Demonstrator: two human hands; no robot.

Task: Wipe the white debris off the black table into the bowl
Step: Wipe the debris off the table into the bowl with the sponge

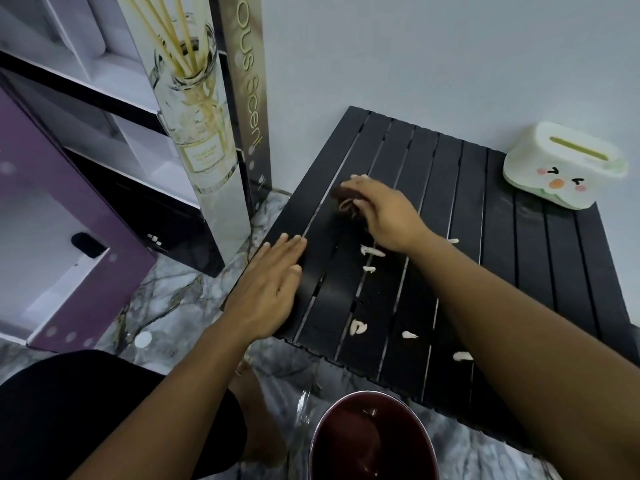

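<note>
Brown crumpled cloth (347, 201) sits bunched in the right hand (384, 216), pressed on the far left slats of the black table (540, 258). Left hand (268, 289) lies flat, fingers spread, on the table's left edge. White debris (372, 251), small curled scraps, dots the slats nearer the dark red bowl (372, 441) on the floor

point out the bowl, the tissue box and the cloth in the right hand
bowl (372, 441): head view, on its dark red inside wall
tissue box (562, 168): head view, on its white front face
cloth (346, 200): head view, on the dark bunch under the right hand's fingers
</note>
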